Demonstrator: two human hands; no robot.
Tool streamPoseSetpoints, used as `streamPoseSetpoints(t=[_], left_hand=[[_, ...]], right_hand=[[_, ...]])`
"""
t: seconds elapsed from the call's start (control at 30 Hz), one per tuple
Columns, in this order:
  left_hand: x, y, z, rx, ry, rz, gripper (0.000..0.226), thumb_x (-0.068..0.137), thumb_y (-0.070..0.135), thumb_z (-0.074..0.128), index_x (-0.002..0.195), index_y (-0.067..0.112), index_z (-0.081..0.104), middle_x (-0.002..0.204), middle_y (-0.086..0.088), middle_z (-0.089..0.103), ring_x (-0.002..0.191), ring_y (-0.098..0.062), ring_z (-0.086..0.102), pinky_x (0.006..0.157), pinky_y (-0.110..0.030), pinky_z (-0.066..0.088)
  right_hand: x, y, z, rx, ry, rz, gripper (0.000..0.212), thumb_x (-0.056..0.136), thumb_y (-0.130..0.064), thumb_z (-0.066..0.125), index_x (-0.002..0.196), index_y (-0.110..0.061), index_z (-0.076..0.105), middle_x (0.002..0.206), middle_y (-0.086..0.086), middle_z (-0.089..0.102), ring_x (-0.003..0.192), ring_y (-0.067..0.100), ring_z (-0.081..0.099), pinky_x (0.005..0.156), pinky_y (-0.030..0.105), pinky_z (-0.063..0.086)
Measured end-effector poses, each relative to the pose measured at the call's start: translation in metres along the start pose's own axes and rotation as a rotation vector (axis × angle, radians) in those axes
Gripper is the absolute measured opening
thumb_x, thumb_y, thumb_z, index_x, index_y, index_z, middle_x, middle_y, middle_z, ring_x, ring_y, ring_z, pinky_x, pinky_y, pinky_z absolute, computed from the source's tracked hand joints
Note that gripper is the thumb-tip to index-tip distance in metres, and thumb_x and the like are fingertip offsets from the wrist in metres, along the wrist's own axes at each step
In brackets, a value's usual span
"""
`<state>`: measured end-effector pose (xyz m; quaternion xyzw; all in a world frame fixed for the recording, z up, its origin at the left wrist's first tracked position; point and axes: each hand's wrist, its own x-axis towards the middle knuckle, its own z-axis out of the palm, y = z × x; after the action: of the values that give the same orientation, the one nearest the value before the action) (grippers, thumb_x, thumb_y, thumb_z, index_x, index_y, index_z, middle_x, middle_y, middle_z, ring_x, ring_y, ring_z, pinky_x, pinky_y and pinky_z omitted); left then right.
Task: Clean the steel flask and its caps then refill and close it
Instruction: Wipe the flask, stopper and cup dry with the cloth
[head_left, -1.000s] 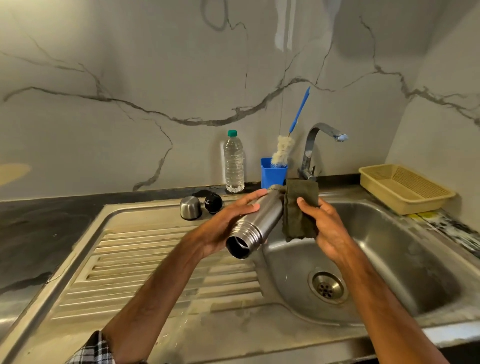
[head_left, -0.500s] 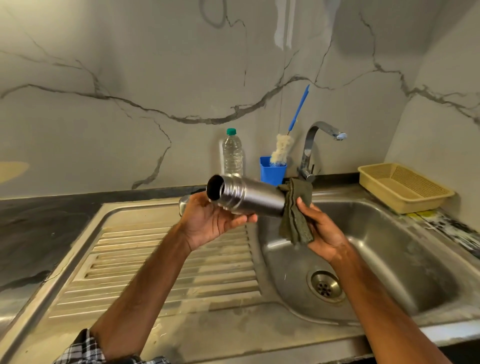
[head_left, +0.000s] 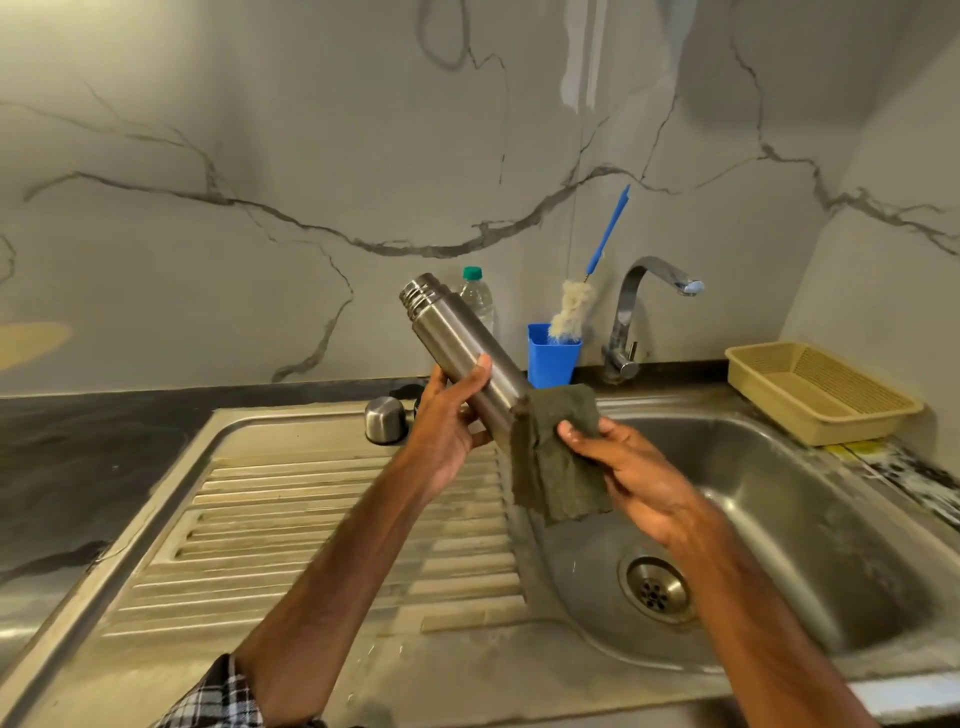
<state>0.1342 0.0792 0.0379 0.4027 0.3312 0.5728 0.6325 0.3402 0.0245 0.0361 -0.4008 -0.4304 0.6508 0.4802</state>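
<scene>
And there it was: the left hand (head_left: 447, 431) had its grip wrapped round the steel flask (head_left: 467, 343), fingers curled about the lower half of the body, holding it up over the line where the drainboard (head_left: 311, 519) met the sink basin (head_left: 841, 519). The flask was tilted, its open threaded mouth up and to the left and its base down to the right. At that base the right hand (head_left: 634, 478) pinched a dark green scrubbing cloth (head_left: 556, 462), thumb on top, with the cloth folded over the bottom end. It looked like the outside was being scrubbed. To do that well, I'd say, the left grip wants to be firm so the smooth steel can't slide, turning the body bit by bit while the cloth works up toward the threads. The steel cap (head_left: 384, 418) stood on the sink ledge just behind the left hand, apart from the flask. The bottle brush (head_left: 571, 306) in the blue cup (head_left: 553, 361) beside the tap (head_left: 639, 306) looked right for the inside, and the water bottle (head_left: 477, 296) for the refill.
</scene>
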Motion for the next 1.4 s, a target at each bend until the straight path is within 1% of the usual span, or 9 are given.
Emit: streamPoseSetpoints(t=[0.23,0.33,0.5,0.63,0.83,0.97,1.07,1.23,1.4], left_hand=[[-0.002,-0.005,-0.021,0.063,-0.080,-0.112,0.070,0.083,0.043,0.073,0.139,0.007,0.052,0.125,-0.018,0.064,0.106,-0.028,0.068,0.083,-0.042,0.061],[-0.001,-0.010,-0.025,-0.051,-0.106,-0.198,0.072,0.086,0.040,0.075,0.142,0.004,0.048,0.135,-0.025,0.061,0.116,-0.035,0.066,0.093,-0.046,0.059],[0.000,-0.011,-0.025,-0.125,-0.100,-0.266,0.067,0.092,0.036,0.069,0.145,0.004,0.045,0.135,-0.022,0.063,0.113,-0.034,0.067,0.089,-0.045,0.059],[-0.001,-0.005,-0.025,-0.057,-0.093,-0.291,0.067,0.089,0.042,0.071,0.142,0.008,0.048,0.133,-0.021,0.065,0.120,-0.034,0.066,0.097,-0.047,0.057],[-0.001,-0.006,-0.028,-0.058,-0.133,-0.313,0.074,0.082,0.030,0.081,0.144,0.010,0.047,0.140,-0.020,0.060,0.124,-0.034,0.063,0.098,-0.052,0.055],[-0.002,0.000,-0.029,0.006,-0.101,-0.307,0.069,0.080,0.037,0.079,0.137,0.007,0.054,0.133,-0.022,0.064,0.110,-0.031,0.068,0.085,-0.044,0.061],[-0.001,0.006,-0.033,-0.030,-0.101,-0.317,0.051,0.093,0.041,0.065,0.129,0.005,0.060,0.113,-0.018,0.072,0.095,-0.028,0.072,0.080,-0.038,0.062],[-0.003,0.001,-0.026,-0.031,-0.157,-0.302,0.062,0.090,0.041,0.067,0.140,0.008,0.053,0.139,-0.021,0.061,0.112,-0.031,0.068,0.085,-0.042,0.061],[0.003,0.002,-0.032,-0.056,-0.131,-0.293,0.056,0.096,0.045,0.062,0.136,0.006,0.058,0.122,-0.020,0.066,0.105,-0.032,0.067,0.091,-0.044,0.056]], right_hand=[[0.008,-0.003,-0.013,-0.430,0.555,-0.391,0.013,0.091,-0.023,0.071,0.091,-0.034,0.064,0.094,-0.002,0.072,0.092,0.017,0.071,0.069,0.031,0.059],[0.009,0.012,0.000,-0.647,0.452,-0.516,0.026,0.094,-0.015,0.067,0.106,-0.038,0.064,0.093,-0.015,0.070,0.090,0.004,0.070,0.083,0.033,0.060],[-0.007,0.040,0.025,-0.883,0.154,-0.661,0.068,0.092,0.012,0.053,0.143,-0.032,0.048,0.139,-0.018,0.053,0.127,-0.011,0.048,0.108,0.012,0.039],[-0.011,0.047,0.031,-0.954,0.102,-0.846,0.064,0.087,0.016,0.056,0.142,-0.015,0.052,0.150,0.001,0.047,0.136,-0.010,0.038,0.112,0.013,0.032],[-0.005,0.047,0.021,-0.979,0.160,-0.815,0.067,0.086,0.020,0.055,0.140,-0.021,0.056,0.150,-0.005,0.047,0.137,-0.005,0.040,0.112,0.018,0.037],[-0.008,0.053,0.028,-1.104,-0.004,-0.961,0.064,0.085,0.017,0.060,0.138,-0.019,0.057,0.151,0.000,0.047,0.143,0.014,0.040,0.110,0.039,0.045],[-0.008,0.052,0.028,-1.183,-0.114,-1.053,0.066,0.083,0.019,0.062,0.139,-0.017,0.057,0.152,0.001,0.046,0.146,0.018,0.036,0.112,0.040,0.044],[-0.002,0.048,0.018,-1.035,0.097,-0.917,0.068,0.086,0.016,0.059,0.143,-0.020,0.052,0.154,-0.005,0.043,0.141,0.007,0.042,0.108,0.038,0.047],[-0.009,0.053,0.030,-1.197,-0.168,-1.098,0.054,0.086,0.015,0.058,0.131,-0.014,0.064,0.150,0.002,0.050,0.146,0.021,0.036,0.112,0.038,0.043]])
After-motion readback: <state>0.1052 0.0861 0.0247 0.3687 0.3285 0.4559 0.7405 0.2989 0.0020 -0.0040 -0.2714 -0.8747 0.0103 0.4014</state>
